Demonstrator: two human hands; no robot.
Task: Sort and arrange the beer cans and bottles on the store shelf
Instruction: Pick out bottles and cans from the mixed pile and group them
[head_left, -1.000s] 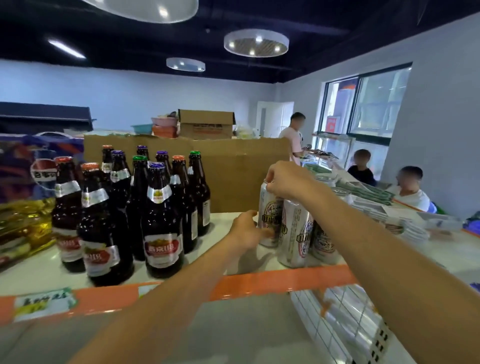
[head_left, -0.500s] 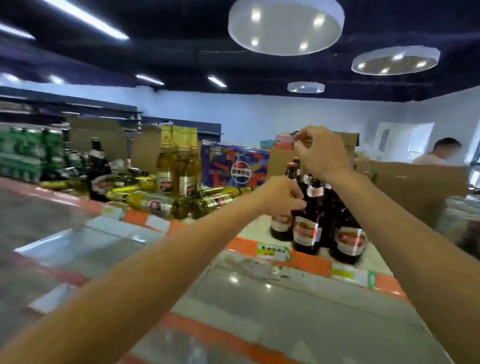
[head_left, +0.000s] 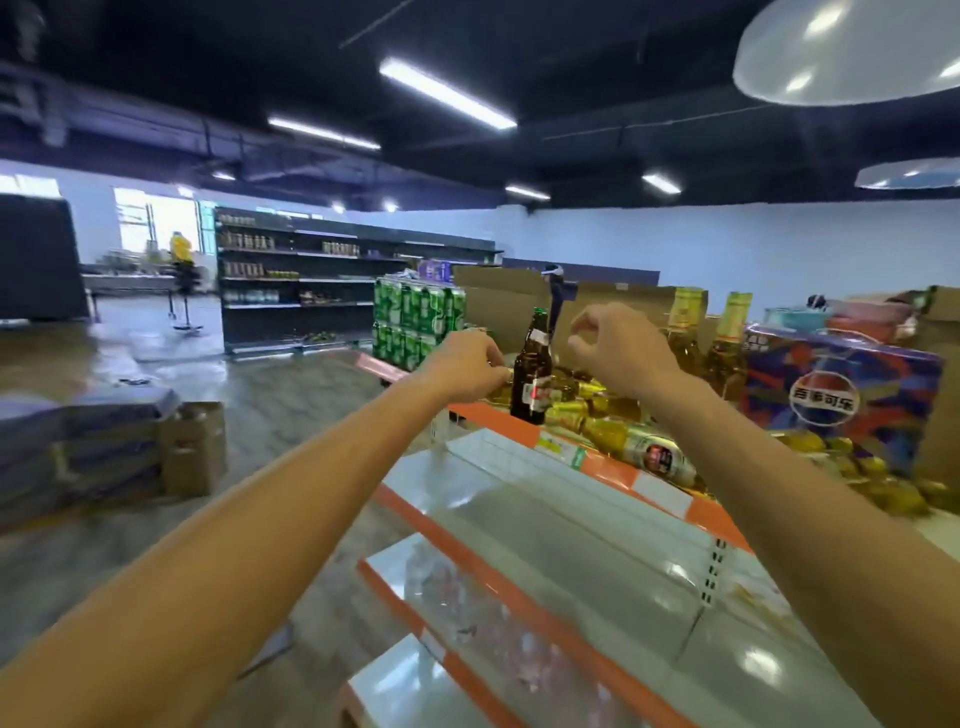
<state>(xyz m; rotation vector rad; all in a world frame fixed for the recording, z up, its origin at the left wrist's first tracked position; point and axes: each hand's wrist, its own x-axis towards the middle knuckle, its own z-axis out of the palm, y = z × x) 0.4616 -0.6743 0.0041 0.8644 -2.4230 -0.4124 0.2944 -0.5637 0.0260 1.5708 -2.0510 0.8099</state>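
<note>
- A shop floor under a black ceiling with strip lights and round lamps, a pale blue wall behind and a grey floor. Close in front stands a tiered store shelf (head_left: 491, 418) with pale boards and orange edge strips.
- A brown beer bottle (head_left: 531, 371) with a green cap stands upright on the top board, just behind the orange edge.
- The left hand (head_left: 465, 364) is just to the left of the bottle's body, arm stretched forward and fingers curled towards the glass. Blur hides whether they touch or pinch it.
- The right hand (head_left: 613, 348) is raised to the right of the bottle at neck height, clear of it. The wrist is bent, the fingers are curled in and they hold nothing.
- Golden bottles (head_left: 639, 447) lie on their sides on the same board, right of the brown one and under the right forearm.
- Two more golden bottles with yellow necks (head_left: 685, 332) stand upright behind them.
- Further right sits a blue and red Pepsi carton (head_left: 841, 395).
- Sheets of cardboard (head_left: 498, 306) stand at the back of the board, with stacked packs of green cans (head_left: 415, 322) beyond to the left.
- Cardboard boxes (head_left: 192, 447) sit on the floor at left, and a dark wall rack (head_left: 311, 270) lines the far side.
</note>
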